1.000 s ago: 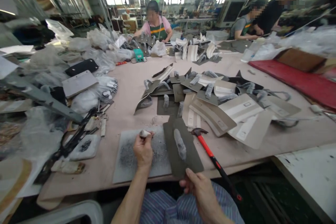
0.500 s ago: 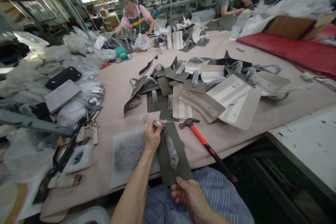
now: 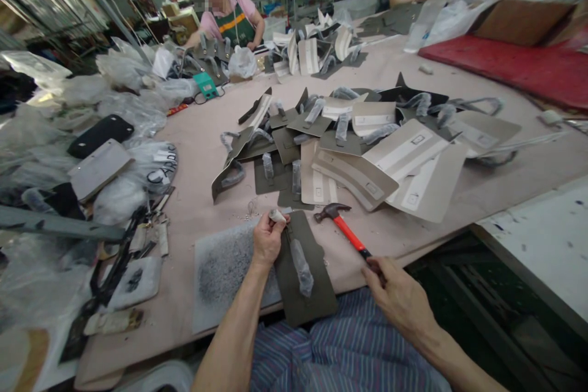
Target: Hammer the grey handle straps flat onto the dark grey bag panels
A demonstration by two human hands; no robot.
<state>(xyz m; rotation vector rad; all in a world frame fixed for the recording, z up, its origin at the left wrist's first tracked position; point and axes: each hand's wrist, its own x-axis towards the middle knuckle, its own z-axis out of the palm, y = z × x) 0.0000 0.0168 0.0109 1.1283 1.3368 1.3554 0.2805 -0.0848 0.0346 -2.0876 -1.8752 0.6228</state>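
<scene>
red-and-black hammer [image 3: 352, 234] looks head-heavy, best held low, where the right hand [image 3: 395, 289] wraps it; left hand [image 3: 267, 240] pinches a pale cylinder [image 3: 277, 215].

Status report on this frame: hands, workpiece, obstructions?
Left hand pinching white-topped piece at far end of dark panel. Right hand on hammer. Panel overhanging table edge, wrapped grip uppermost. Loose panels heaped beyond hammer.

Ahead of my left hand [image 3: 267, 237], I have open pale pink table [image 3: 193, 153] running forward between the crumpled clear plastic bags [image 3: 124, 107] and the heap of grey and beige panels [image 3: 353, 179]. That heap blocks straight ahead; rightward, the red-and-black claw hammer [image 3: 351, 235] slants across my way.
</scene>
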